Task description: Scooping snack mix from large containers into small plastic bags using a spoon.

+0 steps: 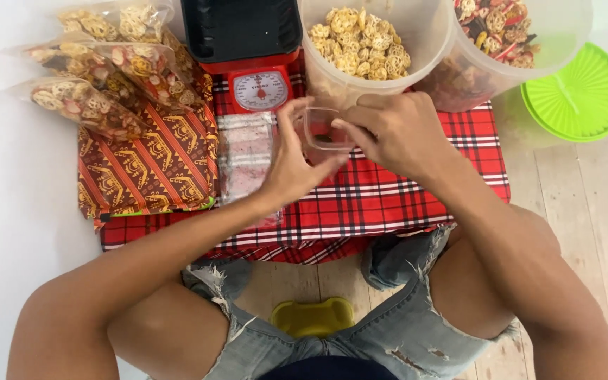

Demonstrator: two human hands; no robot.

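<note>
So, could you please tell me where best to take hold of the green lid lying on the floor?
Take the green lid by its thin outer rim, coming from the near side. It lies flat on the floor, ribbed face up, and the tub overlaps its far-left edge.

We see a low table under a red checked cloth [416, 197]. On it, a red kitchen scale [258, 84] stands at the back, two clear plastic tubs of snacks [374, 42] to its right, filled clear snack bags [93, 84] to its left. Both hands [388, 134] hold a small clear plastic cup [321, 127] before the tubs.
</note>
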